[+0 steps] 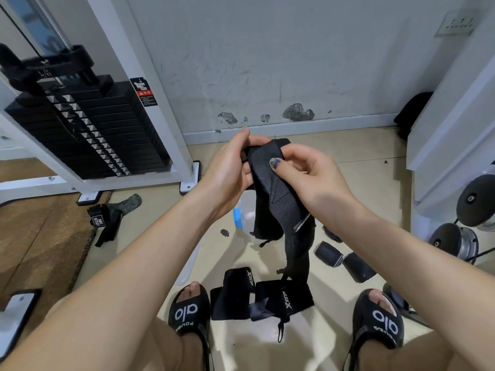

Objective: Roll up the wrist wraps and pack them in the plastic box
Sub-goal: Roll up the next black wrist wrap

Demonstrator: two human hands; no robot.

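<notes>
Seemingly wrist wrap (270, 183) between hands (267, 170).

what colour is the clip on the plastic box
Light blue, on the clear plastic box's left side; the clip shows in the head view, below the left hand.

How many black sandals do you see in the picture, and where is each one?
2. One sandal is on the foot at lower left of centre; the other sandal is on the foot at lower right. Both stand on the floor.

Left grip (230, 167), right grip (302, 170) raised, both pinching.
</notes>
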